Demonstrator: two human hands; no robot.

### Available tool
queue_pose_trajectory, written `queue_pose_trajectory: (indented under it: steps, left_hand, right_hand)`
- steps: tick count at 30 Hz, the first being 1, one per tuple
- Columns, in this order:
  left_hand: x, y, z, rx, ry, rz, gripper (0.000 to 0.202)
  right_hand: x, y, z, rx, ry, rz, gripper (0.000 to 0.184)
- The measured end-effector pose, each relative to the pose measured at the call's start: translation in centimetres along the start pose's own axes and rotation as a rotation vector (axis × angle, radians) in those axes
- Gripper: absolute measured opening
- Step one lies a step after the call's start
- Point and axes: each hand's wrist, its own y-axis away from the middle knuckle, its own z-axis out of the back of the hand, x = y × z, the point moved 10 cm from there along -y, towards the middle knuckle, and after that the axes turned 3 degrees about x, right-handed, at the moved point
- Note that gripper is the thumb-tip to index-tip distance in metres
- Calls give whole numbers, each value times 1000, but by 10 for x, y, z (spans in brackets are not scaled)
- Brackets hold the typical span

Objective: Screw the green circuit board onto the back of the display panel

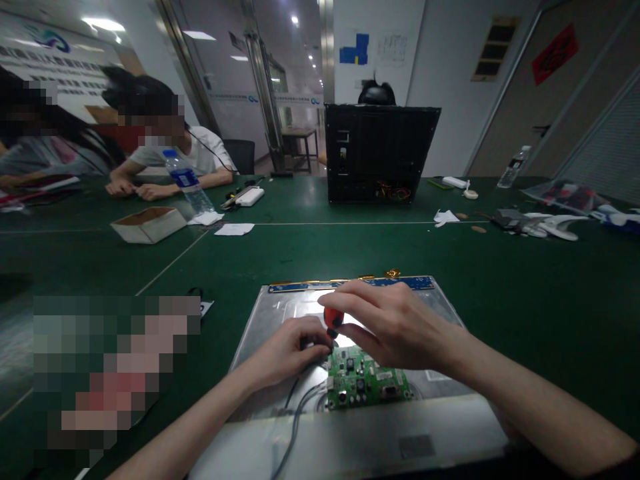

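A silver metal panel [280, 313] lies flat on the green table in front of me, with a blue strip along its far edge. A green circuit board [365, 383] is mounted near its middle, with grey cables [295, 413] running toward me. My right hand [395, 327] is closed round a screwdriver with a red and black handle [333, 319], held upright over the board's top left corner. My left hand [290, 350] is curled beside the tool's lower end, fingertips pinched at it.
A black computer case [377, 153] stands upright across the table. A cardboard box [147, 223], a water bottle [187, 180] and papers lie at the left, where two people sit. Another bottle [514, 167] and white parts lie at the right.
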Motion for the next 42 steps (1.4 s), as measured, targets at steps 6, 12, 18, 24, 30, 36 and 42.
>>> queue_pose_trajectory:
  steps: [6, 12, 18, 24, 30, 36, 42]
  left_hand:
    - [1, 0, 0, -3, -6, -12, 10]
    - [-1, 0, 2, -23, -30, -24, 9]
    - [-1, 1, 3, -33, -54, 2, 9]
    - [1, 0, 1, -18, -43, -19, 11]
    - [-2, -1, 3, -45, -32, -23, 10]
    - [-1, 0, 1, -30, -8, -44, 9]
    - [0, 1, 1, -25, -24, -29, 9]
  right_hand:
    - [-1, 0, -1, 6, 43, -7, 22]
    - [0, -1, 2, -20, 31, 1, 18]
    - [1, -2, 1, -41, -35, 13, 14]
    - [2, -1, -2, -6, 44, 28, 17]
    - [1, -1, -4, 41, -24, 13, 34]
    - [3, 0, -6, 54, -53, 18, 42]
    - [3, -2, -1, -4, 24, 16, 26]
